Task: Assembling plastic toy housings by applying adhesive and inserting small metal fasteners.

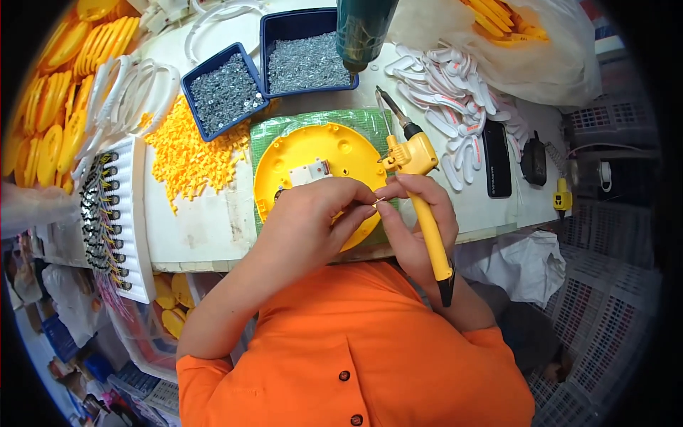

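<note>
My left hand (307, 213) is closed in a pinch over the near part of a round yellow plastic housing (284, 153). Between its fingertips and those of my right hand (427, 206) shows a thin, pale wire-like piece (379, 201). A yellow soldering gun (429, 231) lies in my right hand, its handle running down past the palm and its dark tip pointing away from me. A white box-like part (309, 172) sits inside the housing, partly hidden by my left hand. Under the housing is a green mat (284, 128).
Two blue bins of screws (313, 91) stand behind, below a hanging teal power driver (363, 32). Small yellow pieces (192, 153) are heaped left, beside a white rack of wired parts (135, 213). White strips (452, 92), a phone (497, 160) and a plastic bag (562, 67) lie right.
</note>
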`<state>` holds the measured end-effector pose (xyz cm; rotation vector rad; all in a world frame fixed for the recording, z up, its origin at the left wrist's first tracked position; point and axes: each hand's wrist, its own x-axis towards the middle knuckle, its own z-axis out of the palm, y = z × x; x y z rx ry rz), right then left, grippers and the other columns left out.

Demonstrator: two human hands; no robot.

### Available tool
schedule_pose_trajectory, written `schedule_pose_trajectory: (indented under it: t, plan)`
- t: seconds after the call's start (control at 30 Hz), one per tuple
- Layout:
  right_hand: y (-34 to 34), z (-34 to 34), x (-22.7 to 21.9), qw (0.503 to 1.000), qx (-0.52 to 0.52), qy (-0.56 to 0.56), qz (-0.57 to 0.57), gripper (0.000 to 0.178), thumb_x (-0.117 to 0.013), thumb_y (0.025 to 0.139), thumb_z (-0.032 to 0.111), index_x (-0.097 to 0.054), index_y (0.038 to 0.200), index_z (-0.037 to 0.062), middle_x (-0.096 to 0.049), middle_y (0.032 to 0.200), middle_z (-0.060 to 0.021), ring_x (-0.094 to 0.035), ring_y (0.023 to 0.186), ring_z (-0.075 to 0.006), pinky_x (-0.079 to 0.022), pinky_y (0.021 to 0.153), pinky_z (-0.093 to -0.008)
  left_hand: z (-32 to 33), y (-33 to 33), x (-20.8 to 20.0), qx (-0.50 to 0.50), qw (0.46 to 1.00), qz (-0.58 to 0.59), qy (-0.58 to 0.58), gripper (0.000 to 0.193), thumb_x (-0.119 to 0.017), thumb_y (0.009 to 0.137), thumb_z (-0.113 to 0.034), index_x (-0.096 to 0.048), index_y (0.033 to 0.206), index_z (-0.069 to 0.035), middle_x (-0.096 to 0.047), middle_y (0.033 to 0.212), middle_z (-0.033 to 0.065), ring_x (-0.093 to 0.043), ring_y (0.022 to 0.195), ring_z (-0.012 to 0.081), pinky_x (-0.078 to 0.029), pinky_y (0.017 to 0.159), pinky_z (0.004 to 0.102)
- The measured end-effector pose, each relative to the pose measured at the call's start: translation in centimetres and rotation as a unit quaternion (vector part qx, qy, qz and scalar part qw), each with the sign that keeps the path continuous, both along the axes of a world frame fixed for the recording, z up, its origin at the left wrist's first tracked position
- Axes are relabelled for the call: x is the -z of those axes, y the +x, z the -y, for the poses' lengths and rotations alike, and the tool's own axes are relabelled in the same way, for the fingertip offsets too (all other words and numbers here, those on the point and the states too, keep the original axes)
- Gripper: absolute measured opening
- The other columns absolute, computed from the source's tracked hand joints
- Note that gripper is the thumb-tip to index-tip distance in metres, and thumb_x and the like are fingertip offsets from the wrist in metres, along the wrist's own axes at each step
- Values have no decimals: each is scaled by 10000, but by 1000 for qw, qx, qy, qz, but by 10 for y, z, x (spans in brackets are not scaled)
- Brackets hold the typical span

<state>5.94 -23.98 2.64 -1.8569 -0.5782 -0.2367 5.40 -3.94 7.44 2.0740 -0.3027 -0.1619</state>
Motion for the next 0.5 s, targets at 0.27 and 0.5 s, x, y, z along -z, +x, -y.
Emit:
schedule_pose_trajectory:
  t: [0.27, 0.5]
  plan:
    - [2, 1, 3, 1000, 5, -5, -3, 489, -730, 861, -119, -534, 1287, 21, -710, 1055, -107, -680, 1006, -185, -515, 982, -361, -1, -3, 0, -47, 997, -30, -52, 105, -730, 950, -56, -661, 995, 8, -664, 852, 70, -614, 711, 141, -502, 655, 274]
    - [14, 31, -2, 996, -37, -64, 54, 573, -563, 1044, 442, -650, 1279, -74, -715, 874, -127, -707, 703, -175, -561, 646, -289, -23, -3, 9, -99, 994, -37, -23, 90, -710, 962, -47, -650, 995, 12, -656, 867, 76, -614, 746, 153, -504, 681, 282]
